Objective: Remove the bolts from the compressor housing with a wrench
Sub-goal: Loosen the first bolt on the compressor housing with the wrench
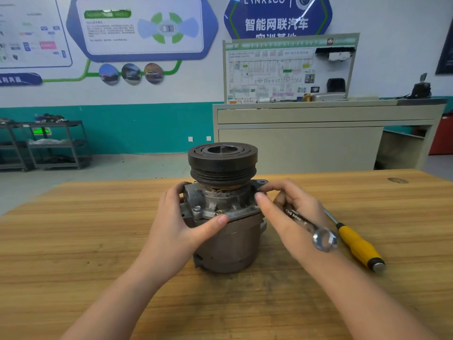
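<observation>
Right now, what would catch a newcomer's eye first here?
The grey compressor standing upright mid-table, black pulley on top, gripped on both sides by the left hand and right hand. The right also holds a wrench; a yellow-handled screwdriver lies to its right.

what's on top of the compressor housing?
A dark grooved pulley with a threaded shaft end in its hub. Two bolts show on the flange; the right hand hides the bolts on its side.

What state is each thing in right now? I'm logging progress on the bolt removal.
compressor: upright on the table, pulley on top.
silver bolt: still seated in the flange.
wrench: in the right hand, off the bolts.
left hand: grips the housing.
screwdriver: lying flat, untouched.
</observation>
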Motion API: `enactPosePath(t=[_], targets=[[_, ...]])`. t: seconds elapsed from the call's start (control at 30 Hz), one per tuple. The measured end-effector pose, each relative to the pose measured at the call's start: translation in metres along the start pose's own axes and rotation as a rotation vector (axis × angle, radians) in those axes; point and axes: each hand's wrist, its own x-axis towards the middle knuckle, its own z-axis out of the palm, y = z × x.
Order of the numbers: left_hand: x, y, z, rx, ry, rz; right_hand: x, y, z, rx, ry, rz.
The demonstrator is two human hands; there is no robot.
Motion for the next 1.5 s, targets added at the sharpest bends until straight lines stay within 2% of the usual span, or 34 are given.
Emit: enactPosePath(t=[0.4,0.57,0.7,0.97,1.13,1.27,1.5], targets=[[0.0004,0.0024,-0.0002,-0.006,-0.012,-0.008,-0.0017,-0.0051,-0.0002,-0.018,-0.045,0.03],[0.0003,0.0019,-0.0002,-0.005,-0.01,-0.007,-0.0015,-0.0056,0.0013,0.001,-0.005,0.034],[-0.0004,0.0016,0.0006,0.005,-0.018,0.0,-0.0008,-0.0055,-0.0014,0.01,-0.059,0.044],[0.0,0.0019,0.0004,0.006,-0.015,-0.003,-0.0003,-0.003,0.0008,0.019,-0.018,0.082],[-0.0003,0.0033,-0.0002,-0.019,-0.002,0.008,-0.0014,-0.004,0.0012,-0.051,-0.007,0.009],[-0.0002,0.0036,-0.0002,-0.021,-0.005,0.012,0.0003,-0.0007,0.0018,0.02,0.006,0.082],[-0.0001,0.0013,-0.0003,-0.027,0.0,0.011,-0.0008,0.0001,0.0024,-0.021,-0.019,0.085]])
